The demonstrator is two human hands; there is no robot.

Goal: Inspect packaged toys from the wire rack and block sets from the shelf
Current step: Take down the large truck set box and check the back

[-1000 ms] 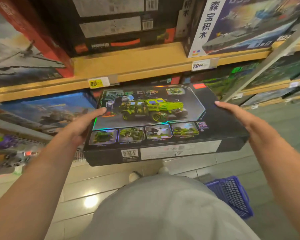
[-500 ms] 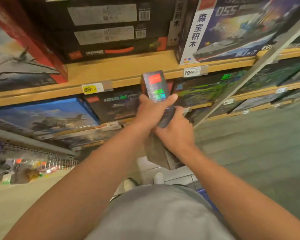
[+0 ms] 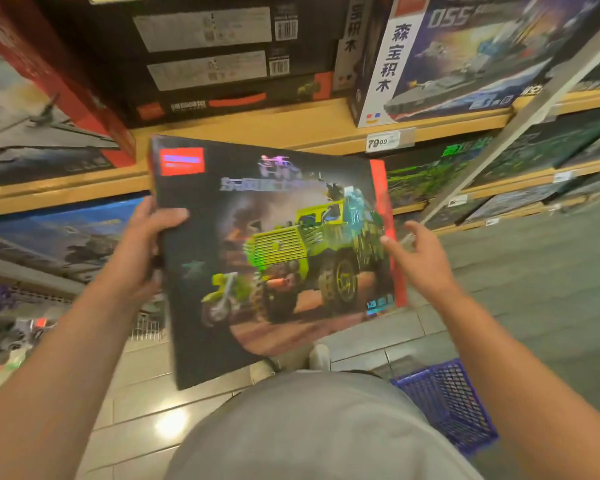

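1. The flat black cardboard block-set box with a green armoured truck printed on its front was held face-up in front of the wooden store shelf.
2. The left hand clamped the box's left edge, thumb on the front.
3. The right hand was spread open, its fingertips at the box's red right edge.
4. A blue plastic mesh basket stood on the tiled floor.

Both forearms are bare all the way up, no sleeves showing, nothing on the wrists. Left hand and right hand have no gloves or rings. Grey shirt fills the bottom, light-coloured shoes poke out below it.
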